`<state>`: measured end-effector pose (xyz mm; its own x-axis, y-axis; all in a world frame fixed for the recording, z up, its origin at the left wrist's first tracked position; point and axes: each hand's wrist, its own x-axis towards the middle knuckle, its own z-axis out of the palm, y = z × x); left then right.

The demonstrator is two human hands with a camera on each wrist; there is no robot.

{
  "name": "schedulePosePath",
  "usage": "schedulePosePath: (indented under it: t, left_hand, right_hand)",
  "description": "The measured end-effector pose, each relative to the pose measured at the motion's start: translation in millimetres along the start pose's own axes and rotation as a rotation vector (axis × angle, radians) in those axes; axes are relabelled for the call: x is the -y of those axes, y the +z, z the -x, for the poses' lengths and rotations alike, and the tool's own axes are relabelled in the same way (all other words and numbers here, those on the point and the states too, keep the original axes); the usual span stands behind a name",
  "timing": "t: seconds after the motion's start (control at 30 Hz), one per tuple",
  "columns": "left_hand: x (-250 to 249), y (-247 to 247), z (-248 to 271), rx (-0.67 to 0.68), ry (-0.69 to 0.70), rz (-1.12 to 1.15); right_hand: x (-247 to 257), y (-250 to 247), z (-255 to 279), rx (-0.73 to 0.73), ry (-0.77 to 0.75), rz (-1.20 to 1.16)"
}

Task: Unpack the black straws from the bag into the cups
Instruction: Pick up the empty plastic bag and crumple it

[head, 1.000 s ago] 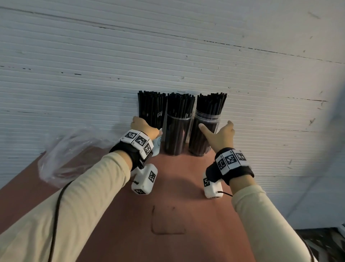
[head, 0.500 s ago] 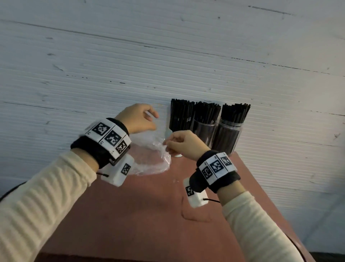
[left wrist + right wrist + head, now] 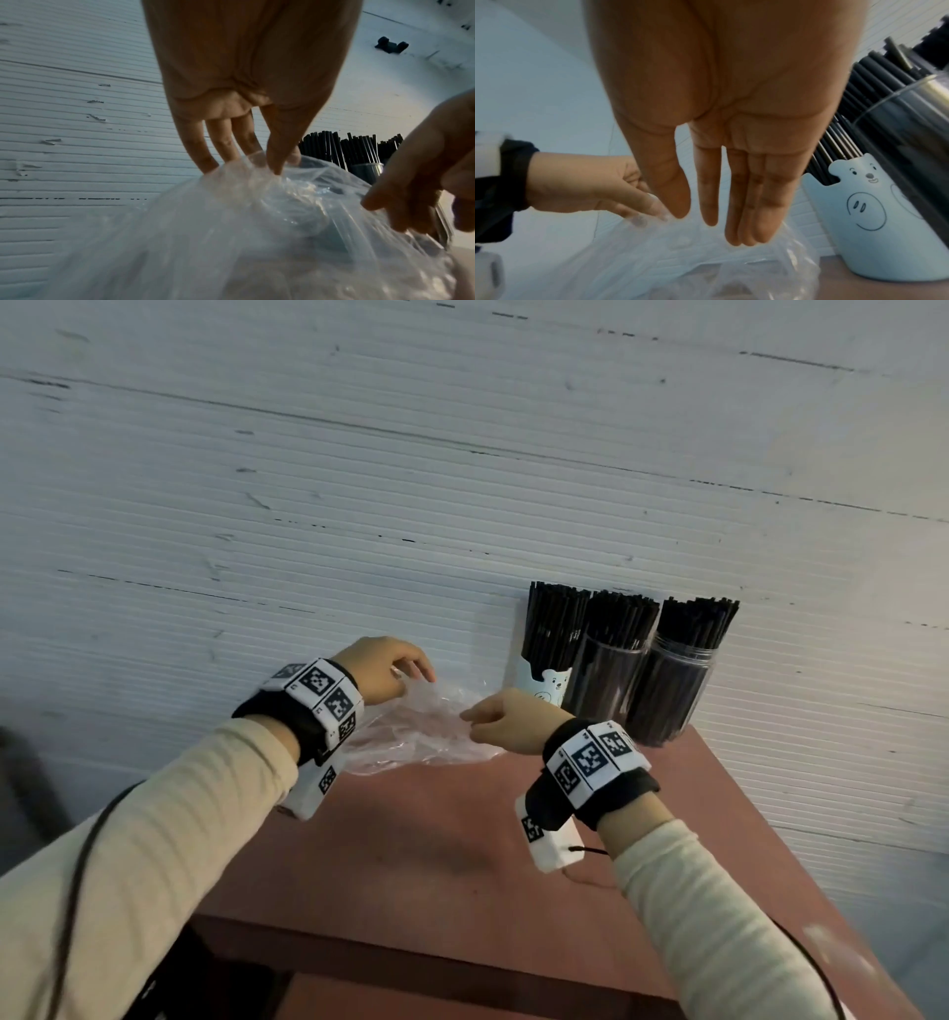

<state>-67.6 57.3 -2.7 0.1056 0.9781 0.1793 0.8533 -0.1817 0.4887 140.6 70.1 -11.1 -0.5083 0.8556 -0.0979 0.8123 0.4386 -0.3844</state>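
Against a ribbed white wall (image 3: pixel 359 480), a reddish counter (image 3: pixel 436 855) carries the last of a straw-unpacking job. A second earlier both hands were at the cups; now they have swung left to the clear plastic bag (image 3: pixel 411 737), which has come up off the counter's left end.

The left hand (image 3: pixel 382 667) pinches the bag's upper edge between thumb and forefinger, its other fingers (image 3: pixel 221 142) hanging straight behind the film. The right hand (image 3: pixel 506 721) has come across to the bag's near side; from the head view it seems to nip the plastic, but its own wrist view shows the fingers (image 3: pixel 754 192) long and loose above the bag, so whether it grips cannot be told.

No straws show through the crumpled film in the head view, and the blurred streaks in the left wrist view are too unclear to call. That suggests the unpacking is done, or nearly so, and the bag is being checked or cleared away.

To the right, touching one another along the wall, stand a pale cup with a bear face (image 3: pixel 547 685) and two clear cups (image 3: pixel 662 690), all packed upright with black straws (image 3: pixel 621 618). The bear cup sits just beside the right hand, where a careless pull on the bag could knock it.
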Motion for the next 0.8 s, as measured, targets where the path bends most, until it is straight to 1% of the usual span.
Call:
schedulePosePath:
  t: [0.07, 0.17, 0.3, 0.4, 0.5, 0.67, 0.73, 0.8]
  left_hand:
    - [3.7, -0.1, 1.3, -0.119, -0.013, 0.054]
    - [4.6, -5.9, 1.7, -0.325, 0.014, 0.144]
    - [-3.6, -16.2, 3.6, -0.608, 0.008, 0.208]
    - [-16.7, -21.4, 7.8, -0.722, 0.024, 0.315]
    - [-30.9, -20.2, 11.8, -0.734, 0.053, 0.426]
    - [-48.9, -2.0, 21.1, -0.584, 0.096, 0.668]
    - [-57.2, 5.6, 23.9, -0.52, 0.116, 0.751]
    - [-68.3, 12.7, 25.9, -0.474, 0.177, 0.801]
  right_hand:
    - [-0.9, -1.4, 3.5, -0.028, 0.012, -0.009]
    - [-4.3, -2.4, 8.8, -0.079, -0.003, -0.067]
    - [-12.6, -2.5, 11.2, -0.187, 0.003, -0.086]
    - [-16.0, -7.2, 12.3, -0.235, -0.026, -0.2]
    - [-16.0, -12.9, 13.9, -0.284, -0.109, -0.345]
    - [-7.2, -30.7, 33.1, -0.468, -0.34, -0.539]
    - [-5.2, -36.3, 40.6, -0.526, -0.427, -0.55]
    - [-4.1, -39.3, 47.4, -0.556, -0.495, -0.502]
